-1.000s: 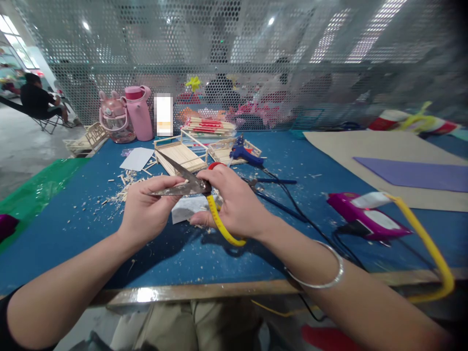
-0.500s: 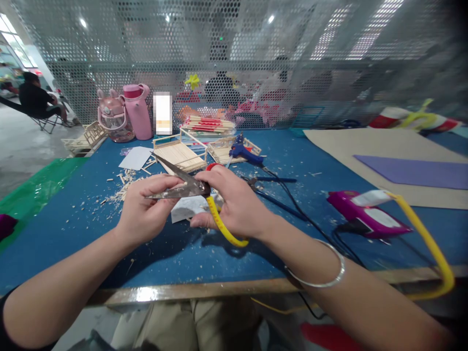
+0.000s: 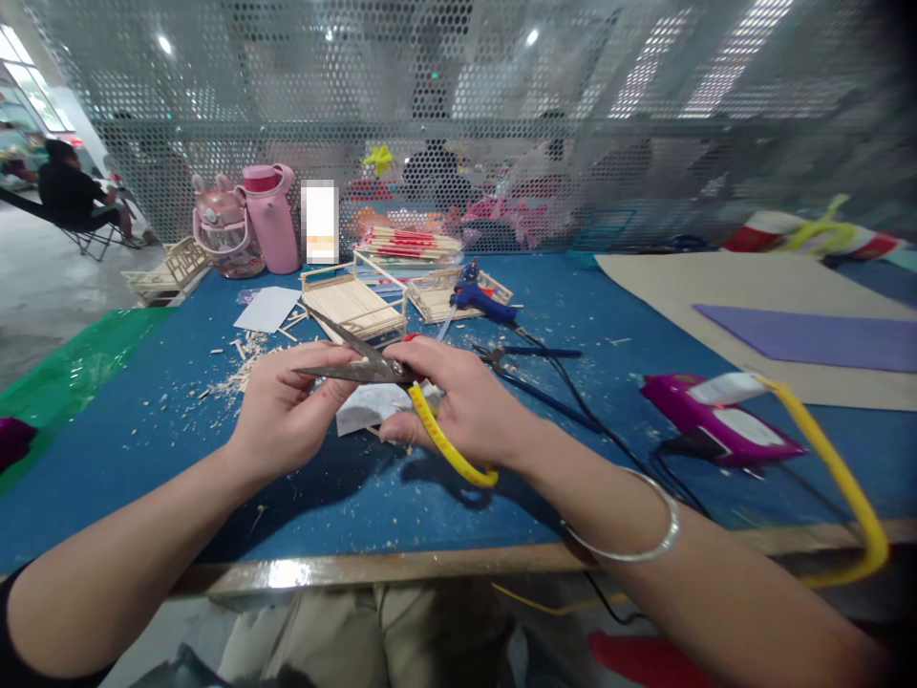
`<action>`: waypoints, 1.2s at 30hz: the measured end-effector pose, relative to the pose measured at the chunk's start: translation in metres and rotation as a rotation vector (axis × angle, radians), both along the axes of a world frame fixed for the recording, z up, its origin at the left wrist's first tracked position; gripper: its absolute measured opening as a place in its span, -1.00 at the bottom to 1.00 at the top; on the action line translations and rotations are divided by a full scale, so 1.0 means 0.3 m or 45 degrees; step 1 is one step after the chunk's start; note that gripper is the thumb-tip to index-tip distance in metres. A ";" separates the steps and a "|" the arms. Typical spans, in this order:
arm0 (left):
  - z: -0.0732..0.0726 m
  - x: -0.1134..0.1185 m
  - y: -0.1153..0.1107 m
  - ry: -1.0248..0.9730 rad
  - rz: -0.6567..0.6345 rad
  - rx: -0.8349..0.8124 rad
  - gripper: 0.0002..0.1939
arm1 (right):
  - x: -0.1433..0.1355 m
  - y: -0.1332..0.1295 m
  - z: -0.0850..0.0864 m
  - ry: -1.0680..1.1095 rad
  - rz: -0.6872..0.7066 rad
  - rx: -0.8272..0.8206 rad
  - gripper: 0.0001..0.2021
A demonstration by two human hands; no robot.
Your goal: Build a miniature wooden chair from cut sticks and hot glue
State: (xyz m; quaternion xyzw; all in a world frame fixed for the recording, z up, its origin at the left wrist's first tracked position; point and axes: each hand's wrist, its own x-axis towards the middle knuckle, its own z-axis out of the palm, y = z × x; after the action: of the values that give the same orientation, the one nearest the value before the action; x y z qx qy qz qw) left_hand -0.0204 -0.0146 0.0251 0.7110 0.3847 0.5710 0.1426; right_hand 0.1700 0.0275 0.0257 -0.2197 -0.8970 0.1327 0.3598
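Observation:
My right hand (image 3: 458, 397) grips a pair of scissors (image 3: 354, 368) around the handles, one wrapped in yellow and one showing a bit of red. The blades are spread and point left. My left hand (image 3: 290, 406) is closed in a pinch beside the lower blade; whatever sits between its fingertips is hidden. Beneath both hands lies a printed paper (image 3: 369, 406) with bits of stick by it. Just beyond is a small wooden stick frame (image 3: 358, 301), like a toy bed, and wood chips (image 3: 247, 368) are scattered to the left.
A blue glue gun (image 3: 483, 301), its cord, and blue-handled pliers (image 3: 537, 387) lie behind and right. A purple device (image 3: 723, 420) with a yellow strap sits further right, near brown board (image 3: 645, 287). Pink bottles (image 3: 270, 225) and bundled sticks (image 3: 408, 244) stand along the mesh screen (image 3: 501, 96).
The scissors have shifted slightly right and down with my right hand, and the blades have closed a little. My left hand stays almost in place.

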 end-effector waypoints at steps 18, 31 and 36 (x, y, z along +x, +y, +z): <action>-0.008 0.017 -0.016 -0.188 -0.033 -0.123 -0.88 | -0.039 -0.024 -0.034 0.110 -0.120 0.093 -0.40; -0.011 0.020 -0.020 -0.241 0.035 -0.122 -0.92 | -0.048 -0.035 -0.041 0.049 -0.313 0.204 -0.41; -0.004 0.025 -0.027 -0.195 -0.028 -0.167 -0.85 | -0.041 -0.033 -0.047 0.059 -0.292 0.197 -0.44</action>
State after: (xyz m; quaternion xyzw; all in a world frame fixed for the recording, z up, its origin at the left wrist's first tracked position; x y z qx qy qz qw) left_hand -0.0129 -0.0225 0.0240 0.6586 0.4015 0.5956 0.2242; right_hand 0.1576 0.0176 0.0116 -0.2892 -0.8650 0.0262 0.4091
